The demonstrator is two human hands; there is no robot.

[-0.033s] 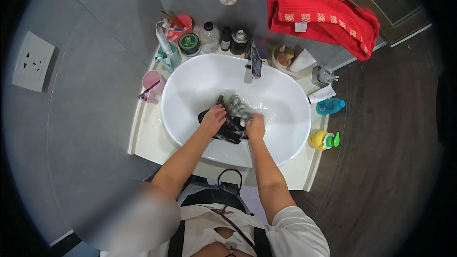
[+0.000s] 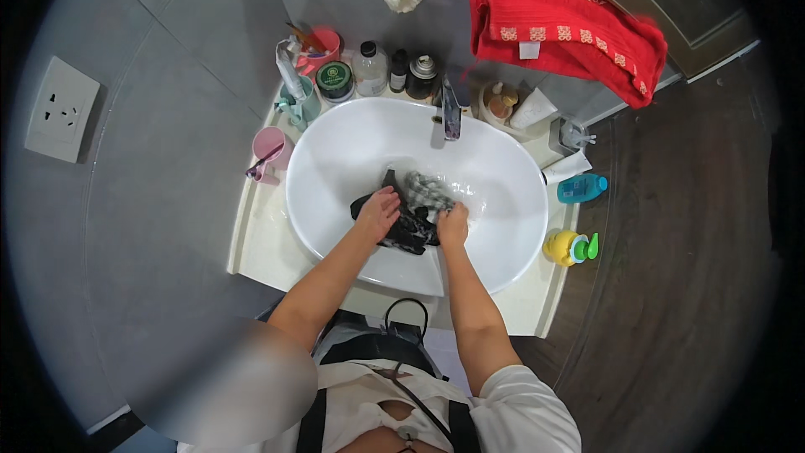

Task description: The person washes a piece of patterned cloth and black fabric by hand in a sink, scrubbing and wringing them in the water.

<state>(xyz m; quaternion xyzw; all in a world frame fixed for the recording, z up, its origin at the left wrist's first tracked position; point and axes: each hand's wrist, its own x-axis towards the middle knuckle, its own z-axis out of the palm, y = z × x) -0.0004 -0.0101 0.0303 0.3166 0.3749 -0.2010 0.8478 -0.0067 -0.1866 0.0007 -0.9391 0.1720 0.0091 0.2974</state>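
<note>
In the white oval sink basin (image 2: 327,159) lies a wet black cloth (image 2: 411,235), bunched up, with a little foam on it. A grey-and-white patterned cloth (image 2: 426,191) is crumpled against its far right side; I cannot tell whether the two are one piece. My left hand (image 2: 379,211) rests over the black cloth's left part, its fingers stretched out. On the right, my right hand (image 2: 453,223) is closed on the patterned cloth's near right edge; the fingertips are partly hidden. Water glistens beside the cloth.
The tap (image 2: 451,113) reaches over the far rim. Cups, jars and bottles crowd the counter's back left, including a pink cup (image 2: 272,148). A blue bottle (image 2: 582,188) and a yellow pump bottle (image 2: 566,247) stand right. A red towel (image 2: 562,25) hangs behind.
The patterned cloth, smeared by motion before, now looks sharper and spreads slightly toward my right hand. My hands have hardly moved.
</note>
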